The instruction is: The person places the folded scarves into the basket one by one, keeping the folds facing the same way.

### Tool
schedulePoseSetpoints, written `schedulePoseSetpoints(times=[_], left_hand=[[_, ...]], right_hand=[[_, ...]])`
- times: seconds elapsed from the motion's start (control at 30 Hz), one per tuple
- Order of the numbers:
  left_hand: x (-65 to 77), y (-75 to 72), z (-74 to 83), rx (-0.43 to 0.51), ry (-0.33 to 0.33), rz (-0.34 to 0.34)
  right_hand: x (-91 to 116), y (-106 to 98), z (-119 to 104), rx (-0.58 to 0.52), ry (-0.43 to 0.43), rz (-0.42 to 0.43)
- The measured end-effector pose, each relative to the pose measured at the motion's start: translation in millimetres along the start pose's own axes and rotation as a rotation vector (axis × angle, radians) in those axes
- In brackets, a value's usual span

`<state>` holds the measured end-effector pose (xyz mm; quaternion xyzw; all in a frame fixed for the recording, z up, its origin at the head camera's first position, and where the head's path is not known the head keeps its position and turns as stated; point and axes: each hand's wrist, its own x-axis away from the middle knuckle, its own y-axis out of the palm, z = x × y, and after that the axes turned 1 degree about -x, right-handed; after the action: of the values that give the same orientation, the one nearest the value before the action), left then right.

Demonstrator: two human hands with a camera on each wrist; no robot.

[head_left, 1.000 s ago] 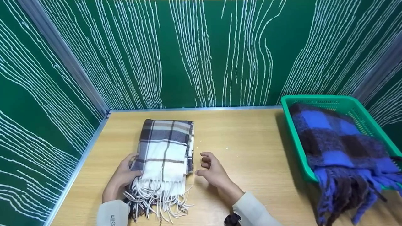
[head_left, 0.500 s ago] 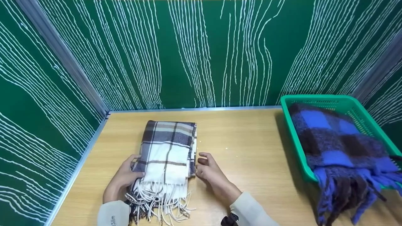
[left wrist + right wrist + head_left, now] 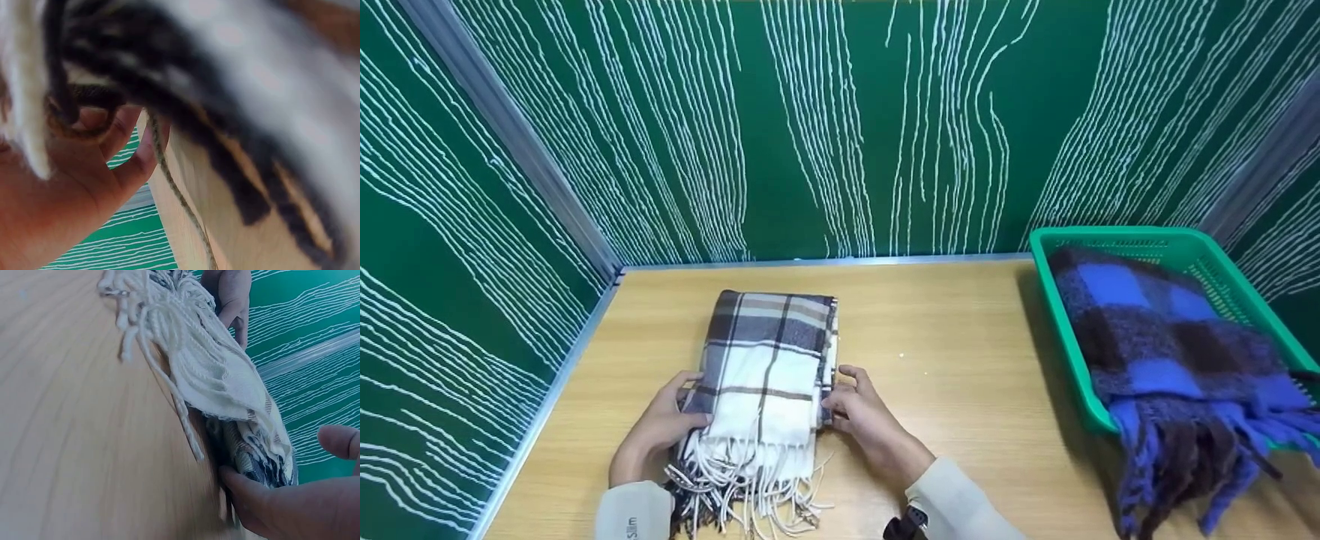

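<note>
A folded plaid scarf (image 3: 765, 375) in white, grey and brown lies on the table, its white fringe toward me. At its left edge my left hand (image 3: 660, 420) grips it, thumb on top and fingers at the side. My right hand (image 3: 874, 420) is at the right edge; in the right wrist view a finger (image 3: 247, 492) touches the low side of the folds while the thumb (image 3: 339, 440) stands apart from the cloth. Blurred dark and white fringe strands (image 3: 242, 197) hang before the left palm (image 3: 62, 191) in the left wrist view, hiding part of its fingers.
A green plastic basket (image 3: 1054, 315) stands at the right, holding a blue and dark brown checked scarf (image 3: 1162, 330) whose fringe hangs over the front rim. Green panels (image 3: 922, 135) with white wavy lines enclose the wooden table (image 3: 952, 315). Small white bits lie on it.
The plaid scarf has shifted a little to the right, with the left hand along it. The right hand has closed the gap to its right edge. The basket has not moved.
</note>
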<state>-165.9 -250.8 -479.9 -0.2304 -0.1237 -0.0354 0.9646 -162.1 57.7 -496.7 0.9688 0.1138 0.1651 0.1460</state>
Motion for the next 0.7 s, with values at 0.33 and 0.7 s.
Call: schedulePoseSetpoints(times=[0.33, 0.7], left_hand=[[-3.2, 0.4, -2.4, 0.031, 0.045, 0.001], [-5.4, -1.7, -3.2, 0.081, -0.002, 0.007]], right_hand=[[-5, -2, 0, -0.106, 0.02, -0.023], [-11, -4, 0, -0.125, -0.005, -0.02]])
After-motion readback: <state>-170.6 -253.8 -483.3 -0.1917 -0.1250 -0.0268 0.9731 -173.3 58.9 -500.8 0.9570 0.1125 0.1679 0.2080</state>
